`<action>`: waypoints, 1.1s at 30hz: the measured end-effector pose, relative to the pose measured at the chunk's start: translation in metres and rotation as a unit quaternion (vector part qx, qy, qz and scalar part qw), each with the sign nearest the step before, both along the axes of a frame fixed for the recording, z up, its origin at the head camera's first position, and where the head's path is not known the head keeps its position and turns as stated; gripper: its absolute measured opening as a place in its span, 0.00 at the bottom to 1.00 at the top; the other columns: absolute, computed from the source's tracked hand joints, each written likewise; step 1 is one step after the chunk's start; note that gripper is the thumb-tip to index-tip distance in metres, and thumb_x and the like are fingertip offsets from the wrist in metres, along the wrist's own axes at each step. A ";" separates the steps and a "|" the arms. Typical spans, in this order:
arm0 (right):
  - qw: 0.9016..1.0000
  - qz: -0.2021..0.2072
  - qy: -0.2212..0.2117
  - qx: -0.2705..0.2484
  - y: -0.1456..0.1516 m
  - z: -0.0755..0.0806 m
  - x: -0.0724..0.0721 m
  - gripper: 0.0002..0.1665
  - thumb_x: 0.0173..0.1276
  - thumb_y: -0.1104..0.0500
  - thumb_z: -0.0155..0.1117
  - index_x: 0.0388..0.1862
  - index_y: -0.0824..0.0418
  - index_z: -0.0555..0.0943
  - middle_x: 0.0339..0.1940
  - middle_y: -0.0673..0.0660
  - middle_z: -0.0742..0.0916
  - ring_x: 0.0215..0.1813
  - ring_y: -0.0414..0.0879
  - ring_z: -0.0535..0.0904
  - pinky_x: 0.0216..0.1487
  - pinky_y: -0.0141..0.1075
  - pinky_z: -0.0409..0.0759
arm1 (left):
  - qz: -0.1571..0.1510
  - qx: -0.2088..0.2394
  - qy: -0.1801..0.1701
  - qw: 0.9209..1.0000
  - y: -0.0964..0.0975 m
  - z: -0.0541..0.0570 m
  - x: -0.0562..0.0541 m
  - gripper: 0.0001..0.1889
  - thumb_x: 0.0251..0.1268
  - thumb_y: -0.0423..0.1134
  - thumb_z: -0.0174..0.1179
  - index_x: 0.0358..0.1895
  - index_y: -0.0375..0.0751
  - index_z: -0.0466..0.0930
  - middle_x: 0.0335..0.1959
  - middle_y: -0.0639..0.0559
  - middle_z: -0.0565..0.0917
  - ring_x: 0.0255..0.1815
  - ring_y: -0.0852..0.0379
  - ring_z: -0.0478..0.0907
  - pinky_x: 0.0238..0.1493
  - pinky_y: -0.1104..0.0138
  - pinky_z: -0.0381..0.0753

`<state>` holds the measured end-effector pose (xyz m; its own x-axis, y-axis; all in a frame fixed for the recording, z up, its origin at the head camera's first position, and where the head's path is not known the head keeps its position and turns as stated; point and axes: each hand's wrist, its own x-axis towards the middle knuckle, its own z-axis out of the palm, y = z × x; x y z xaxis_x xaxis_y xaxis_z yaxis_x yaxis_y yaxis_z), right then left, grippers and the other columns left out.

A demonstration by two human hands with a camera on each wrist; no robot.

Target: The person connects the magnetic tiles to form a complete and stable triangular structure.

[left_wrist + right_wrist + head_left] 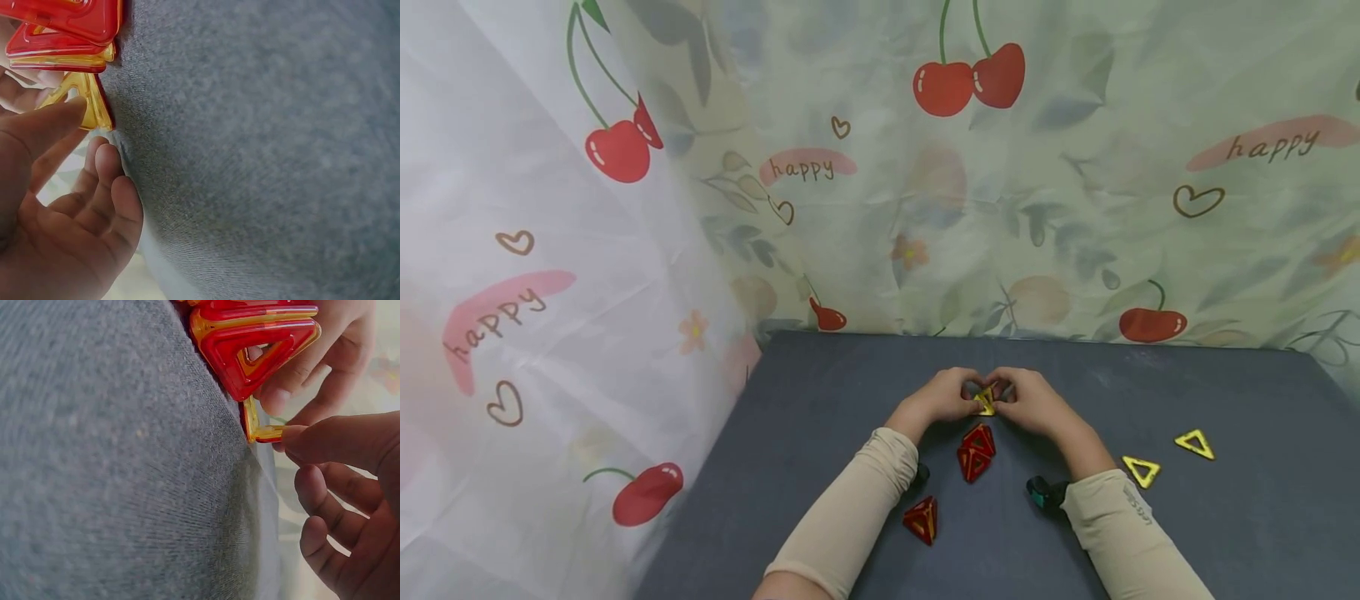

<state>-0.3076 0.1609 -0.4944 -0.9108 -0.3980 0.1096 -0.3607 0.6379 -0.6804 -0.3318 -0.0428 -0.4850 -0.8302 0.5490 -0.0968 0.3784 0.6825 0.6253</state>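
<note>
Both hands meet over yellow triangular magnetic tiles [984, 407] at the far middle of the table. My left hand [951, 395] pinches a yellow tile [99, 107] between thumb and fingers. Opposite it, my right hand [1028, 403] grips the edge of a yellow tile [270, 433] with thumb and forefinger, the other fingers loosely bent. In the right wrist view the yellow pieces stand at an angle to each other. Just in front of the hands sit two red-and-yellow tile pyramids [974, 463], side by side. A third such pyramid [922, 521] stands nearer, by the left forearm.
Two loose yellow triangle tiles [1141, 461] [1208, 444] lie flat to the right of the right forearm. A dark wrist device [1045, 493] hangs at the right wrist. The grey table [1247, 533] ends at a patterned curtain [880, 250] behind and at the left.
</note>
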 end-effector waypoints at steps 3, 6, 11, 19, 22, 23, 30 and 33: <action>1.000 -0.001 0.002 -0.001 -0.001 0.000 0.001 0.18 0.70 0.70 0.67 0.58 0.66 0.84 0.42 0.60 0.89 0.29 0.43 0.78 0.30 0.37 0.76 | -0.006 -0.005 0.011 1.000 0.000 0.000 0.000 0.18 0.76 0.39 0.67 0.64 0.42 0.84 0.42 0.48 0.88 0.32 0.61 0.78 0.37 0.70 0.75; 1.000 -0.002 0.000 -0.001 -0.001 0.001 0.004 0.17 0.72 0.69 0.67 0.58 0.65 0.84 0.43 0.59 0.89 0.29 0.43 0.79 0.30 0.37 0.77 | -0.006 -0.008 0.016 1.000 -0.002 0.001 0.000 0.13 0.76 0.41 0.67 0.57 0.42 0.87 0.41 0.49 0.88 0.33 0.61 0.79 0.37 0.70 0.77; 1.000 -0.004 -0.007 0.001 0.005 0.003 0.010 0.15 0.75 0.63 0.68 0.58 0.64 0.85 0.45 0.58 0.89 0.32 0.42 0.81 0.33 0.37 0.79 | 0.005 -0.006 0.011 1.000 -0.006 0.000 -0.001 0.07 0.74 0.41 0.69 0.47 0.43 0.89 0.39 0.50 0.87 0.33 0.61 0.79 0.36 0.70 0.77; 1.000 -0.012 0.011 0.017 0.034 0.016 0.031 0.15 0.75 0.61 0.69 0.58 0.65 0.85 0.46 0.58 0.89 0.34 0.43 0.80 0.35 0.37 0.79 | 0.025 -0.005 0.023 0.999 -0.008 -0.001 -0.001 0.05 0.73 0.39 0.70 0.44 0.42 0.88 0.37 0.51 0.86 0.32 0.61 0.78 0.37 0.69 0.76; 0.999 -0.016 0.024 0.032 0.047 0.021 0.040 0.15 0.75 0.61 0.70 0.57 0.64 0.85 0.47 0.58 0.89 0.37 0.42 0.80 0.36 0.37 0.79 | 0.030 -0.012 0.021 0.999 -0.009 -0.001 -0.001 0.04 0.73 0.39 0.69 0.44 0.43 0.87 0.36 0.52 0.85 0.31 0.61 0.77 0.35 0.68 0.76; 0.999 -0.016 0.026 0.037 0.052 0.022 0.043 0.15 0.74 0.60 0.71 0.57 0.64 0.86 0.48 0.58 0.89 0.38 0.42 0.80 0.37 0.37 0.79 | 0.031 -0.013 0.020 0.999 -0.009 -0.001 -0.001 0.04 0.73 0.39 0.69 0.43 0.43 0.87 0.35 0.53 0.85 0.31 0.60 0.77 0.35 0.68 0.76; 0.997 -0.018 0.007 0.070 0.086 0.024 0.066 0.18 0.74 0.56 0.73 0.58 0.62 0.85 0.53 0.59 0.89 0.41 0.39 0.80 0.38 0.34 0.80 | 0.029 -0.019 0.018 0.999 -0.009 -0.001 -0.001 0.04 0.74 0.40 0.69 0.43 0.44 0.86 0.36 0.53 0.85 0.31 0.61 0.77 0.34 0.69 0.75; 0.997 -0.018 -0.009 0.077 0.102 0.022 0.076 0.20 0.73 0.54 0.74 0.59 0.61 0.85 0.54 0.58 0.89 0.40 0.36 0.79 0.38 0.34 0.79 | 0.028 -0.016 0.018 0.999 -0.010 -0.001 -0.001 0.04 0.74 0.39 0.69 0.43 0.44 0.87 0.36 0.53 0.85 0.31 0.61 0.78 0.35 0.69 0.76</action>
<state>-0.2315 0.2628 -0.4723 -0.9258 -0.3767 0.0327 -0.3247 0.7478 -0.5791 -0.3331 -0.0524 -0.4865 -0.8624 0.4994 -0.0830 0.3618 0.7227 0.5889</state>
